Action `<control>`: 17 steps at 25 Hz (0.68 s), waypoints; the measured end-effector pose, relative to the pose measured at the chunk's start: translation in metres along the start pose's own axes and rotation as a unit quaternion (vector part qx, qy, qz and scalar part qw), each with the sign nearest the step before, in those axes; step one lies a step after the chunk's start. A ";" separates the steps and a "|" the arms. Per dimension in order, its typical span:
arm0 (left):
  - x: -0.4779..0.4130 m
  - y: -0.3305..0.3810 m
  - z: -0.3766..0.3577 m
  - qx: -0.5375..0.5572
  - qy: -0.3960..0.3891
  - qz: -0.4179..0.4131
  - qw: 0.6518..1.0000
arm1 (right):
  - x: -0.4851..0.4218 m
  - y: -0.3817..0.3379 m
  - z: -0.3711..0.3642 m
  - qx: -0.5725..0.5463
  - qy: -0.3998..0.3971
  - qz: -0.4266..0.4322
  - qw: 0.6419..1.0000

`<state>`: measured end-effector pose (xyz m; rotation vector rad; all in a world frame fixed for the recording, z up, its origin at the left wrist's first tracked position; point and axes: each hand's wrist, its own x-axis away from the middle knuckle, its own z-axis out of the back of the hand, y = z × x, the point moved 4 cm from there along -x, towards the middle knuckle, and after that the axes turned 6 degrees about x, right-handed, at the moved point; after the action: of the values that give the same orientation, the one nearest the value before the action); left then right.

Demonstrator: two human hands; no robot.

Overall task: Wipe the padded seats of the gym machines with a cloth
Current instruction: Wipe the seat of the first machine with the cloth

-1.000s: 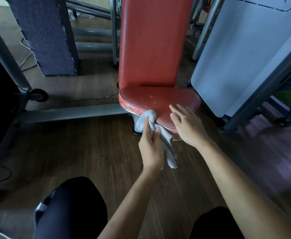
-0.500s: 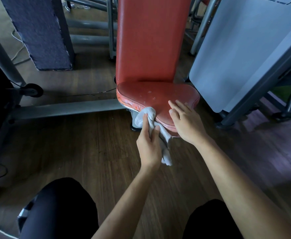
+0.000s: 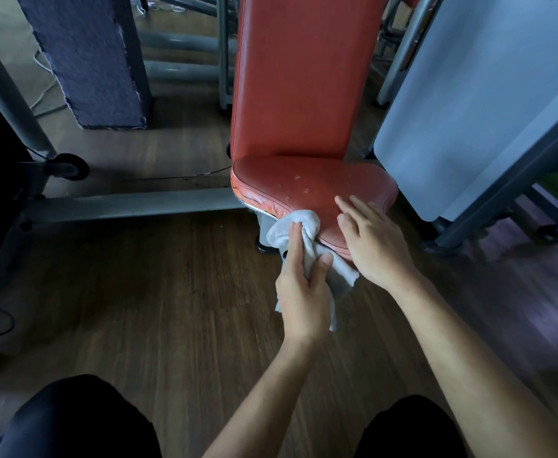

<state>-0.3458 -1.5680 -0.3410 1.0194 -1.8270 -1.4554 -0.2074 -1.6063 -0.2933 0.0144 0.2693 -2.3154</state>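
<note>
A red padded seat point(image 3: 304, 183) with a tall red backrest point(image 3: 300, 77) stands low in front of me; its front left edge is cracked and worn. My left hand point(image 3: 300, 289) grips a grey-white cloth point(image 3: 300, 226) and holds its bunched end against the seat's front edge, while the loose end hangs below my palm. My right hand point(image 3: 373, 246) rests flat on the seat's front right part, fingers straight.
A grey steel frame beam point(image 3: 129, 203) runs left from the seat along the wooden floor. A dark carpeted pillar point(image 3: 86, 57) stands behind on the left. A pale grey machine panel point(image 3: 482, 94) with dark legs crowds the right side. My knees point(image 3: 82, 421) are at the bottom.
The cloth and my left hand have stayed at the seat's front edge, with slight shifts. My right hand has kept its place on the seat. The view has drifted slightly.
</note>
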 end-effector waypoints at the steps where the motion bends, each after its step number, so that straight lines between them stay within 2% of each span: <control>1: -0.001 -0.001 0.003 0.000 -0.004 0.001 1.000 | 0.002 -0.001 0.002 0.002 -0.004 0.000 1.000; 7: -0.041 -0.006 0.022 -0.024 0.036 0.035 0.998 | -0.025 -0.009 0.014 0.024 -0.064 0.000 0.998; 9: -0.031 -0.002 0.016 0.025 0.014 0.056 0.998 | -0.039 -0.021 0.006 0.023 -0.114 0.027 0.993; 11: -0.011 0.003 0.011 0.010 -0.007 0.031 0.999 | -0.050 -0.027 -0.002 0.029 -0.144 0.039 0.988; 13: 0.002 0.008 0.010 0.001 -0.033 -0.005 0.999 | -0.055 -0.027 -0.004 0.025 -0.142 0.044 0.989; 17: -0.025 0.001 0.017 -0.019 -0.024 0.006 1.000 | -0.053 -0.024 -0.002 0.007 -0.121 0.044 0.992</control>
<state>-0.3463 -1.5375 -0.3437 0.9616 -1.8283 -1.5149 -0.1883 -1.5522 -0.2861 -0.2415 0.1265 -2.2038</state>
